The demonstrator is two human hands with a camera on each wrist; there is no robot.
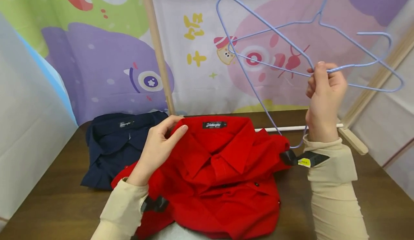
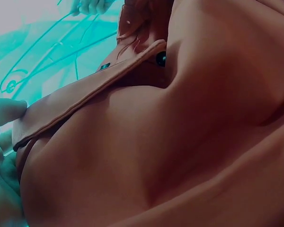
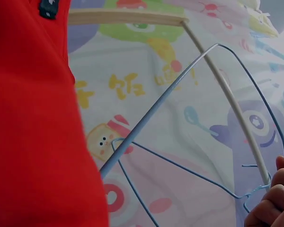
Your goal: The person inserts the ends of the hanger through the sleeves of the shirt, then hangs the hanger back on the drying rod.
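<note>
On the table, a red collared shirt [image 1: 239, 211] lies with its neck opening toward the back. My left hand [image 1: 158, 150] pinches its collar at the left, thumb in front and fingers behind. The left wrist view shows the collar fold [image 2: 80, 101] close up, in odd colours. Raised at the right, my right hand [image 1: 326, 92] grips a pale blue wire hanger [image 1: 255, 14] near its hook. The hanger is tilted, one end high at the left and the other low by the shirt's right shoulder. In the right wrist view, the fingers [image 3: 279, 201] curl round the wire.
A folded navy shirt [image 1: 113, 153] lies to the left. Behind the held hanger hangs a second blue hanger [image 1: 320, 13]. A wooden pole [image 1: 158, 49], a white rod [image 1: 291, 128] and a wooden foot [image 1: 354, 141] stand before a patterned cloth [image 1: 200, 89].
</note>
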